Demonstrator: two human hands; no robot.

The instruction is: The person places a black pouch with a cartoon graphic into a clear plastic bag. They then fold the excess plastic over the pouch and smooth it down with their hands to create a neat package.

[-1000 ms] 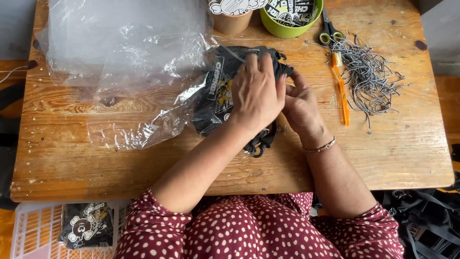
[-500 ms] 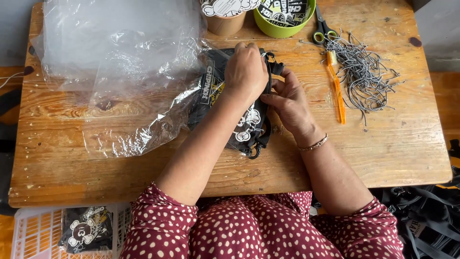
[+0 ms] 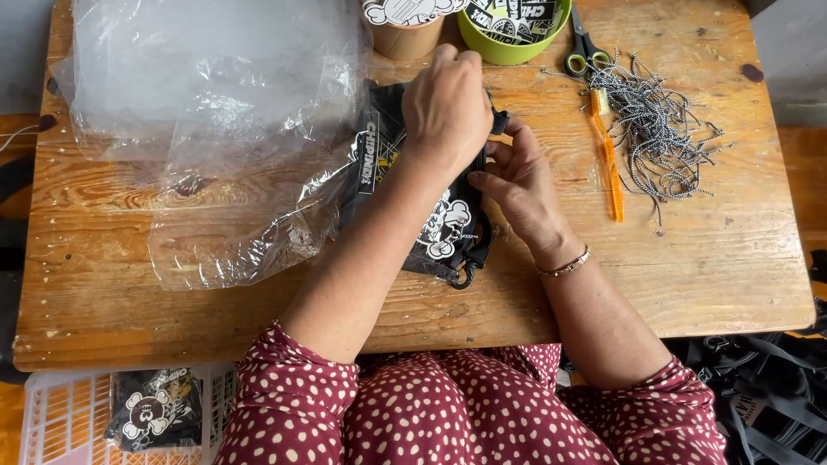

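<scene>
Left hand (image 3: 445,103) pinches the top of the black pouch (image 3: 439,232); right hand (image 3: 517,185), at its 3 o'clock, grips the edge.

A worn wooden table (image 3: 724,258) fills most of the space — its planks are pale and scratched, with dark knots and a chipped front edge. Soft, even daylight falls across the grain, throwing only faint shadows. Beyond the far corners, a grey surface shows at the upper left and upper right. Down at the left, a strip of orange-brown floor (image 3: 7,413) runs beside a white plastic crate (image 3: 60,413) with open lattice sides. At the lower right, below the table edge, lies a heap of black straps (image 3: 758,387) — loosely tangled.
</scene>
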